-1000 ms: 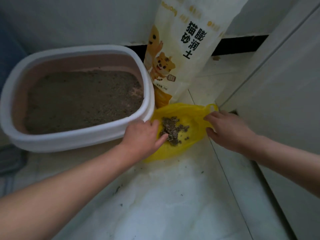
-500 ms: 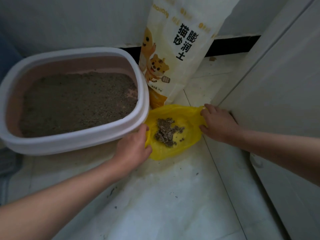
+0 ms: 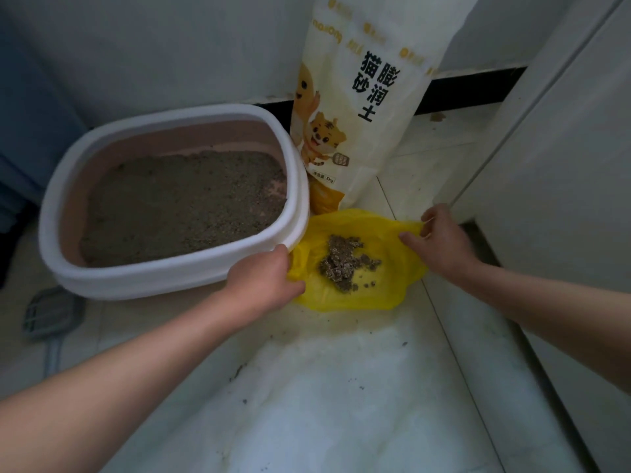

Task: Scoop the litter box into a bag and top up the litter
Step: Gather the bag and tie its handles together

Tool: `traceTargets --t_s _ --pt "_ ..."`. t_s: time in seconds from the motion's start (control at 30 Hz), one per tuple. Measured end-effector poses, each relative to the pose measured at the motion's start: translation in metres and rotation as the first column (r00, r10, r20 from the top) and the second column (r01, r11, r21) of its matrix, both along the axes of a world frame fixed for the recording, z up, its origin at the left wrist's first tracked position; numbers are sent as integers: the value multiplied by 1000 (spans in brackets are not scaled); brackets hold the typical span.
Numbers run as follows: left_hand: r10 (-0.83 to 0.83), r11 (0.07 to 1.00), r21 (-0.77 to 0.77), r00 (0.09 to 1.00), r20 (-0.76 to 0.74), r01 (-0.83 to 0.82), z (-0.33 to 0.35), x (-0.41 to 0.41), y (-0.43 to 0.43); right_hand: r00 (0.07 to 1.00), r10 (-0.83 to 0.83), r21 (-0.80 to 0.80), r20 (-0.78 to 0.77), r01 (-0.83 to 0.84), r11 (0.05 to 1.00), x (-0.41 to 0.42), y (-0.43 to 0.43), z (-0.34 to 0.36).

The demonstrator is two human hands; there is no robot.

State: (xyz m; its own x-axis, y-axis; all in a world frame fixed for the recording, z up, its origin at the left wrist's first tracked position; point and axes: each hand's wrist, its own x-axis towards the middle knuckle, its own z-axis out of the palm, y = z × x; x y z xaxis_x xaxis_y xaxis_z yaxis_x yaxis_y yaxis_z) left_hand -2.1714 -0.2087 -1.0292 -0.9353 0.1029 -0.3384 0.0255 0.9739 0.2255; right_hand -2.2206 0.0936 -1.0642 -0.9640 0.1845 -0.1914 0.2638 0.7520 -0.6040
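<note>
With scooped clumps (image 3: 345,264) lying in the yellow bag (image 3: 392,291) beside the litter box (image 3: 170,279), your left hand (image 3: 263,285) and right hand (image 3: 440,244) each pinch a bag edge; topping up from the litter sack (image 3: 358,114) remains.

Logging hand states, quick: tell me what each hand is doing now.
Left hand: grips the yellow bag at its left edge.
Right hand: pinches the bag's right edge.

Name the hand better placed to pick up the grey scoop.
Likely left. The grey scoop lies on the floor left of the litter box, on the left hand's side, though it grips the yellow bag; the right hand pinches the bag's far edge.
</note>
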Motion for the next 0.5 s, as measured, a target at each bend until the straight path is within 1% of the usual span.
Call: traceTargets --t_s 0.03,0.1,0.13,0.17,0.23,0.3,0.33,0.37,0.43,0.5 --pt "24 999 49 1000 -9 -24 0 1 -2 997 -15 1 82 15 1000 -2 -1 1" --pt "84 976 203 996 -29 -76 -1 3 -4 961 14 54 275 -30 998 -4 3 -1" --pt "135 943 310 990 -30 -119 -1 3 -3 939 36 71 343 -64 995 -2 4 0" --pt "194 891 423 981 -23 -166 1 3 -2 926 62 79 373 -99 992 2 5 1" --pt "297 755 610 955 7 -239 8 1 3 939 123 93 320 -160 983 10 4 7" --pt "366 623 736 930 26 -266 18 -3 9 967 149 106 207 -174 979 17 1 17" --pt "393 569 778 919 28 -267 24 -5 13 981 135 101 142 -150 984 19 -1 25" --pt "414 527 809 910 21 -259 30 -6 16 991 109 77 75 -115 990 21 -3 33" --pt "442 484 844 897 -7 -232 41 -10 23 998 64 -21 -27 -65 998 23 -7 50" --pt "446 456 866 895 -24 -204 49 -13 28 995 55 -177 -81 -69 982 26 -11 68"
